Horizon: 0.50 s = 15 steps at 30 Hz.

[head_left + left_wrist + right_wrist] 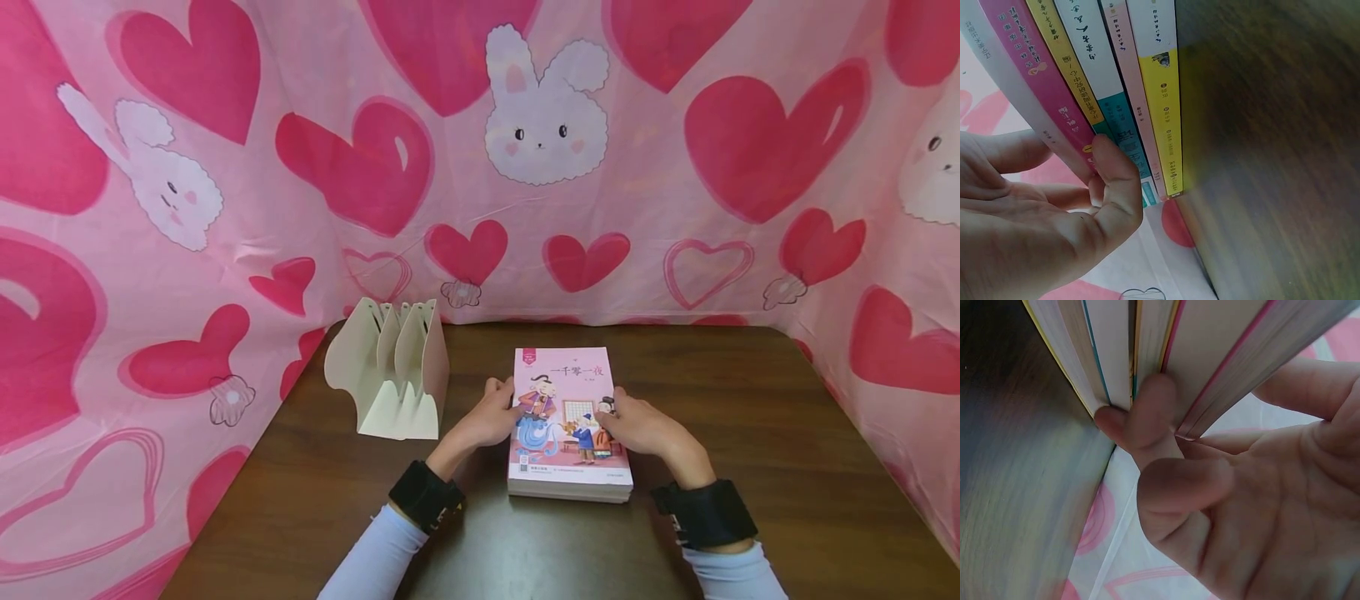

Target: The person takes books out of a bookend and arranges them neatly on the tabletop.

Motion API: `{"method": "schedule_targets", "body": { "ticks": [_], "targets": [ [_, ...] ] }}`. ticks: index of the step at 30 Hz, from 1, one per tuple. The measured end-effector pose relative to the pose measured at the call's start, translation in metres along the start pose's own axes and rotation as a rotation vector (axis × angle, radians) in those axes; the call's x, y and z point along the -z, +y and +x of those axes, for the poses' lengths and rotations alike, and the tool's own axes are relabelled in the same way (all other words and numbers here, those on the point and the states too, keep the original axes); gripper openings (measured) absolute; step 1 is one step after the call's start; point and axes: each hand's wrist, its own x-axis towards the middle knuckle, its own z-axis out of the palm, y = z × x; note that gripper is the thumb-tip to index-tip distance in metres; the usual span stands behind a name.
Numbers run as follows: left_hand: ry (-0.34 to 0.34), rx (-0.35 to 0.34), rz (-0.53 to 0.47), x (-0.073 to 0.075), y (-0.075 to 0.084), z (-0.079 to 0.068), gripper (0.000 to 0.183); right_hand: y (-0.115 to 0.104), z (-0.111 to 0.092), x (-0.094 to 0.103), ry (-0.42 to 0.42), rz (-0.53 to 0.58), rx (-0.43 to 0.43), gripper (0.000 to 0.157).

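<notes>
A stack of books (570,367) lies on the table, with a pink illustrated cover uppermost. My left hand (486,418) holds the stack's left side, thumb near the top cover's edge. In the left wrist view, its fingers (1116,169) rest against the coloured spines (1116,100), which are pink, yellow, teal and white. From the right side my right hand (647,428) grips the same stack, its thumb over the cover. The right wrist view shows its curled fingers (1154,412) touching the page edges (1210,344). Some fingertips are hidden by the books.
A cream file holder (437,358) with several upright dividers stands at the back left of the brown wooden table (750,400). A pink cloth (637,167) printed with hearts and rabbits hangs behind the table and along both sides.
</notes>
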Motion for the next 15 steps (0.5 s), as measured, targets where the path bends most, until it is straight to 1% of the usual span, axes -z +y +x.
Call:
{"method": "schedule_targets", "body": {
  "ticks": [9, 15],
  "targets": [
    [0.01, 0.008, -0.012, -0.0003, -0.004, 0.0006, 0.065, 0.0001, 0.005, -0.002, -0.021, -0.014, 0.01, 0.08],
    [-0.008, -0.017, 0.001, 0.0002, -0.0012, 0.0013, 0.064, 0.0, -0.0001, -0.0022, -0.013, -0.012, 0.002, 0.079]
  ]
}}
